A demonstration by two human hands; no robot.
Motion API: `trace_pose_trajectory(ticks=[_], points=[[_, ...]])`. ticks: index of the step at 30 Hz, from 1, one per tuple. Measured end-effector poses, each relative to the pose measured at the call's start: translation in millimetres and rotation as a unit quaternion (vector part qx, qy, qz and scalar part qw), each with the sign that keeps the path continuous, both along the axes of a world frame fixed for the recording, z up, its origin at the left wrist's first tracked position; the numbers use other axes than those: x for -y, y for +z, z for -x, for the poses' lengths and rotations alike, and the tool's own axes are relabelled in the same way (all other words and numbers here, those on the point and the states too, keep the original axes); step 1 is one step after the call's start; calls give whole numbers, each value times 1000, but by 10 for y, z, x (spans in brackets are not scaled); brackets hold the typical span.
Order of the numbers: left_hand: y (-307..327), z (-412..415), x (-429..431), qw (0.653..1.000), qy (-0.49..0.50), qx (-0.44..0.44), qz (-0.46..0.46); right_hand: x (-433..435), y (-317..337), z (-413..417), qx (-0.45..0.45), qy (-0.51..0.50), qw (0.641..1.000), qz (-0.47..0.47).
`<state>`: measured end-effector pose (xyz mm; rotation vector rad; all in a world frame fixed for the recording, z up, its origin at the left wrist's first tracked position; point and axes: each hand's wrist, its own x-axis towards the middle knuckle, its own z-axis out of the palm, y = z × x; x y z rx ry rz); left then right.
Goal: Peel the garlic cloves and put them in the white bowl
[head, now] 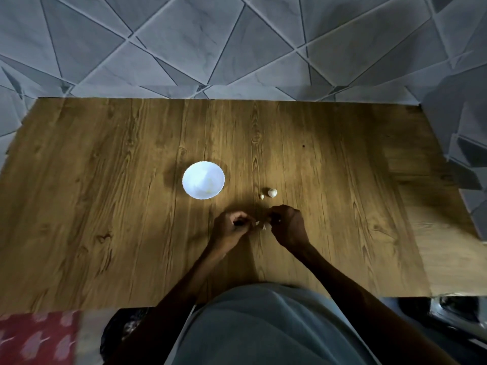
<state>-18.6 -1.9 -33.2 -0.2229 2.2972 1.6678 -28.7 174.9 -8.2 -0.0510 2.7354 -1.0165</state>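
Pale grey-green loose garment [263, 333] over torso; forearms [329, 270], left hand [230, 229], right hand [288, 227] bare.

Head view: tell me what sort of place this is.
Probably a home kitchen or dining corner: a wood-grain table with grey patterned tiles beyond it, a white bowl, and the left hand and right hand picking at a garlic clove between them.

— What sort of place is this?

— A home, most likely a kitchen or dining corner. A brown wood-grain surface [105, 206] lies under the left hand [230, 227], and grey marbled tiles cut in triangles [184, 43] spread well beyond it.

— Anything else?

— A small white scalloped bowl [192, 177] just beyond that hand, and a red patterned cloth [37, 338] well to its left, nearer the person.
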Motion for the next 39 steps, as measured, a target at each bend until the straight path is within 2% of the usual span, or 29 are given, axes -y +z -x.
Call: trace_pose_trajectory(ticks=[3, 5, 8, 11, 14, 16, 18, 20, 23, 25, 28, 32, 39], points=[[32, 29, 5, 1000, -11, -22, 9, -18, 9, 35, -26, 40, 998, 51], [71, 44, 13, 999, -24, -39, 13, -20, 20, 45, -7, 55, 995, 86], [87, 55, 28, 999, -29, -37, -13, -46, -4, 67, 47, 22, 988, 142], [121, 31, 33, 989, 14, 34, -140, -61, 27, 74, 116, -26, 960, 254], [166, 17, 19, 956, 67, 104, -265, -85, 61, 58, 158, -53, 923, 347], [183, 18, 12, 945, 82, 122, -293, -92, 60, 34, 183, -60, 898, 395], [175, 12, 19, 951, 73, 120, -276, -81, 63, 17, 209, -84, 878, 422], [118, 6, 44, 978, 41, 84, -186, -60, 62, 9, 218, -123, 883, 396], [7, 28, 79, 999, -13, 25, -15, -103, 6, 17, 152, -121, 955, 223], [-25, 26, 72, 999, -15, 16, 33, -175, -54, 17, 77, -61, 991, 93], [-55, 43, 40, 998, -17, 20, 59, -266, -117, 5, 27, -14, 1000, -6], [-98, 78, 26, 997, -25, 17, 76, -300, -159, -53, 22, 9, 998, -52], [-65, 90, -34, 992, -62, -11, 111, -288, -241, -132, 24, 9, 998, -50]])
